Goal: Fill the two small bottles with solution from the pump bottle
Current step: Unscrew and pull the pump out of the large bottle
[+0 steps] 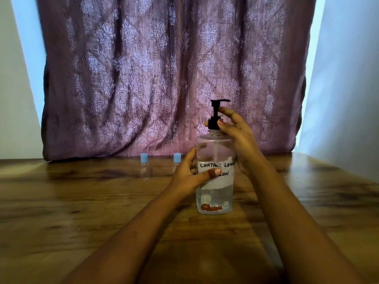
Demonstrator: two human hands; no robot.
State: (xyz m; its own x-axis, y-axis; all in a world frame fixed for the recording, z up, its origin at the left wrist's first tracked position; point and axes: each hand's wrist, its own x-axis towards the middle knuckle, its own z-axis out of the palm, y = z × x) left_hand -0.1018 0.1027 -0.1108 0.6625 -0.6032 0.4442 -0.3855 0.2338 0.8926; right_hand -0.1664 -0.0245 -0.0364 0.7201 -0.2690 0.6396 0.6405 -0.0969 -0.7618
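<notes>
View from above my forearms. My left hand point(191, 174) grips the body of the pump bottle point(215, 181), which stands upright on the table point(82, 201), thumb laid across its label point(225, 168). My right hand point(235, 138) pinches the black collar point(214, 123) under the pump head, thumb in front, one fingertip showing behind.

The first small bottle point(145, 167) and the second small bottle point(176, 160) stand upright behind, left of the pump bottle and apart from each other, both with their blue caps on. Neither has been filled yet.

Hazards:
- If I twist the collar while my left hand slackens, the smooth wall may turn in my palm and the tall bottle may tip.
- The second small bottle sits just behind my left hand, and a careless elbow or wrist could knock it over.
- Their necks look narrow, so solution may miss them and wet the table.

Materials: clear, glossy, flat-shouldered plastic, with liquid in roughly the lower third; torn white paper label, hand-lettered; rigid black pump; dark-grained, polished wooden table; mauve woven curtain point(164, 78) with a pale repeating motif.
</notes>
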